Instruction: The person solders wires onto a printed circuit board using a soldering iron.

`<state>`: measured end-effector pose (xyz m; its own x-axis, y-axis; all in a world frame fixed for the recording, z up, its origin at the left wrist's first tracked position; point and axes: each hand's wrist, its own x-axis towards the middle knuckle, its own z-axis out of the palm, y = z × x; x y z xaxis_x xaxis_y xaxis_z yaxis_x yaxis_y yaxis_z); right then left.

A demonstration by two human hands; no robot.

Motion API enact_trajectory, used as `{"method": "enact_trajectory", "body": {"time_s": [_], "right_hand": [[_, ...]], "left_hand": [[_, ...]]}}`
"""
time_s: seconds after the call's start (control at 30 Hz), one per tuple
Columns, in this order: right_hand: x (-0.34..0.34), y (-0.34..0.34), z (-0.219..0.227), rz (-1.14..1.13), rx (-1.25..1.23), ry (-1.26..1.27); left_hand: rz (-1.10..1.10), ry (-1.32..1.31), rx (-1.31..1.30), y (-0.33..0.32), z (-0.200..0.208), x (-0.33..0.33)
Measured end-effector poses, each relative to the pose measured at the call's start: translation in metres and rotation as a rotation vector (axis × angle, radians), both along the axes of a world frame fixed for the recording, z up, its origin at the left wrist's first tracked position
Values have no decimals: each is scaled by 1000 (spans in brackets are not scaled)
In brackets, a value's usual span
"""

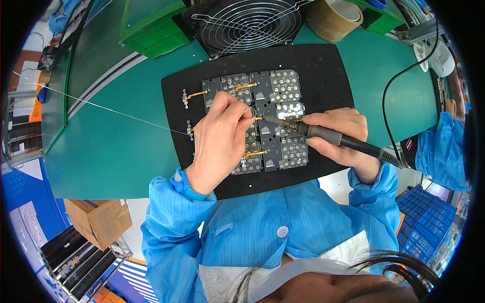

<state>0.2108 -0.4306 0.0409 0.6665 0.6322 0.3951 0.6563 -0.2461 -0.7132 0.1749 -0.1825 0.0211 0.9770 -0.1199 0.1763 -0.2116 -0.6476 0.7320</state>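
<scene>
- On the far left, a thin solder wire (101, 107) runs in a long straight line from the edge of the green bench (126, 156) across to the middle of the work.
- Below the bench at lower left, a brown cardboard box (98, 219) sits on the floor beside a rack of dark trays (76, 262).
- At the back left of the bench stands a green plastic bin (151, 25).
- Centre of the bench, a black mat (323, 76) carries a panel of circuit boards (283, 86), a grid of dark squares with short orange leads (197, 94) sticking out on the left side.
- The left hand (220, 139) rests over the middle of the panel, thumb and forefinger pinched narrow on the end of the solder wire, feeding it toward the joint.
- Behind the mat, a round black fan with a wire grille (247, 22) faces the work.
- The right hand (343, 136) is closed around the grey grip of a soldering iron (323, 134), held like a pen; its tip points left and meets the wire just beside the left fingertips, over the panel's middle row.
- A roll of brown packing tape (336, 17) stands right of the fan.
- The iron's black cable (391, 91) loops up over the bench's right end.
- At the far right, another person's blue sleeve (444, 151) shows, with blue crates (429, 222) below.
</scene>
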Motion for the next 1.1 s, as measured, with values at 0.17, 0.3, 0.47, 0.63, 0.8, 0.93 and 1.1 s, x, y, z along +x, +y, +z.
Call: {"method": "enact_trajectory", "body": {"time_s": [0.17,0.3,0.47,0.63,0.8,0.93,1.1], "right_hand": [[-1,-1,0,12,3,21],[-2,-1,1,14,-3,36],[-1,-1,2,3,-13,47],[-1,-2,3,0,-33,62],[0,-1,3,4,-38,71],[1,-1,3,7,-33,52],[2,0,4,13,-41,46]], "left_hand": [[3,11,-1,-1,1,-1],[3,6,-4,-1,1,-1],[-3,6,-13,0,1,0],[-3,9,-12,0,1,-1],[2,18,-20,0,1,-1],[1,9,-25,1,0,0],[0,15,-32,1,1,2]]}}
